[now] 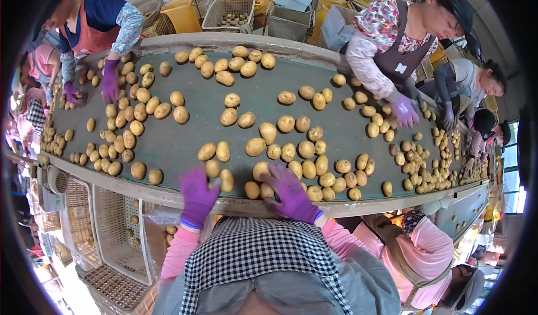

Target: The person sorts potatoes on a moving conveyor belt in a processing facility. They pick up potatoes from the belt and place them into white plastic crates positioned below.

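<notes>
Yellow potatoes [284, 123] lie scattered over a grey-green conveyor belt [347, 141]. My left hand [197, 194], in a purple glove and slightly blurred, is at the near edge with its thumb out from its fingers, beside an oblong potato [226, 180] and another just above it. My right hand [288, 194], also purple-gloved, spreads its fingers at the near edge beside a round potato [259, 171], partly covering the potatoes under it. I cannot make out whether either palm touches a potato.
Co-workers stand across the belt at left [89, 23] and right [386, 46], their gloved hands among potatoes; another person in pink [414, 253] is below right. The belt has a raised near rail [364, 205]. Plastic crates [120, 236] sit below left, more crates [228, 12] behind.
</notes>
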`<state>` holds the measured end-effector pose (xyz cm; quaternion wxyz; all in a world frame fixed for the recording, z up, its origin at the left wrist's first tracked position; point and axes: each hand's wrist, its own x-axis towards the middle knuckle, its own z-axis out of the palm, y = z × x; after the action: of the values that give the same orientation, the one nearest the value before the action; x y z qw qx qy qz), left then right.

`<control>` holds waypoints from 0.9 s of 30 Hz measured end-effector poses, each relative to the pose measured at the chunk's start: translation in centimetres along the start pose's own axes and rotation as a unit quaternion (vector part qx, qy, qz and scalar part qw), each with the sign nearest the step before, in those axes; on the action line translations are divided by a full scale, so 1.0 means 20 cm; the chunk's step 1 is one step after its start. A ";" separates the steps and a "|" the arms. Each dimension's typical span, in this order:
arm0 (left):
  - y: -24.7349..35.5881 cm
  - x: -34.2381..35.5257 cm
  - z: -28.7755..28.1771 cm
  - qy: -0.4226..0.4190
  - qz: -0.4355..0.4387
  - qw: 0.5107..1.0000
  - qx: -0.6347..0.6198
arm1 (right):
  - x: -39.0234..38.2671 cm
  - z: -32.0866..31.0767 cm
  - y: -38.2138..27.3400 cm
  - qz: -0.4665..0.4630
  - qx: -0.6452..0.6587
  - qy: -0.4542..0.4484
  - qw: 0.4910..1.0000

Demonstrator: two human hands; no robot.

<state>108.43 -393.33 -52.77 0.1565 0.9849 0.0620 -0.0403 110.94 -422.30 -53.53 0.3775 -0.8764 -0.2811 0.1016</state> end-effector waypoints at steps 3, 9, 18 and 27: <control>0.20 0.00 0.08 -0.001 0.045 0.998 -0.045 | -0.07 -0.04 0.16 0.025 -0.003 0.043 0.999; 0.45 0.01 0.15 0.036 0.174 0.971 -0.161 | -0.25 -0.23 0.60 0.135 -0.114 0.165 0.970; 0.71 -0.02 0.28 0.091 0.182 0.974 -0.105 | -0.13 -0.49 1.16 0.098 -0.054 0.370 0.922; 0.85 -0.07 0.42 0.151 0.136 0.976 -0.074 | 0.27 -0.15 1.15 0.026 -0.023 0.121 0.992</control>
<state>108.75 -412.14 -55.41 0.2221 0.9644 -0.0470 0.1358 126.14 -433.97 -67.81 0.3861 -0.8976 -0.2128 -0.0021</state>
